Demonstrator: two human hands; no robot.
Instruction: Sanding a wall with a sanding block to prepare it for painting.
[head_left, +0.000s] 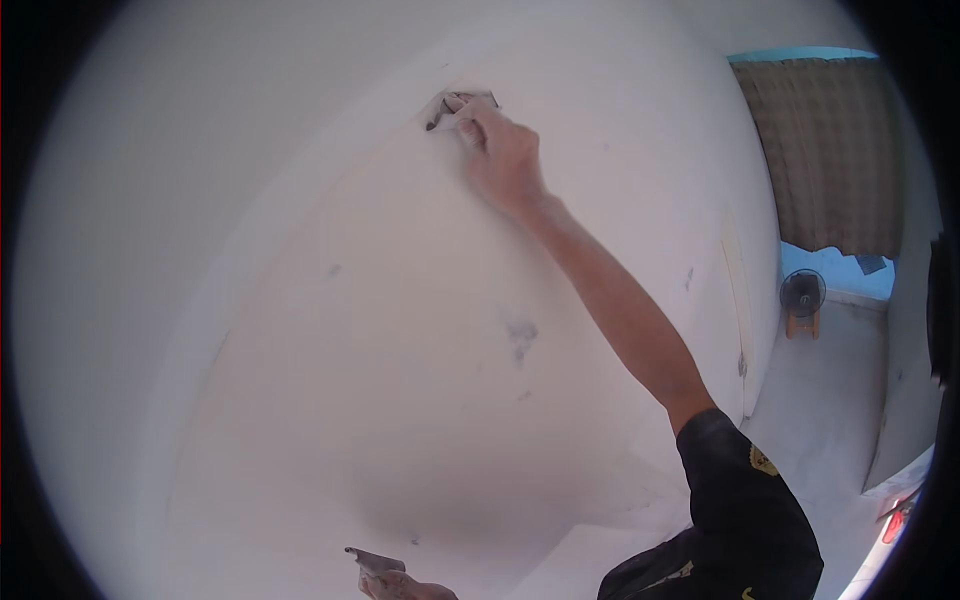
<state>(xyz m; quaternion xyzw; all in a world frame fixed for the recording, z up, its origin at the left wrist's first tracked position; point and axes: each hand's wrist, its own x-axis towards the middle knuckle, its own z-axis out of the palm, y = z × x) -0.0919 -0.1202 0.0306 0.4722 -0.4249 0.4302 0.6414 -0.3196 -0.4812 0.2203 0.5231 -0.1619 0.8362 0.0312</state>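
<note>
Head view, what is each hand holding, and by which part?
Right hand: a flat scraper-like tool, gripped along its near side; the exact spot is hidden. Left hand: a flat grey tool, held by its lower part.

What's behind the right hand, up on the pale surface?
Behind the right hand, parts of a flat tool show, with pale wall around it. The hand covers the rest of the tool; the wall directly behind both can't be seen.
</note>
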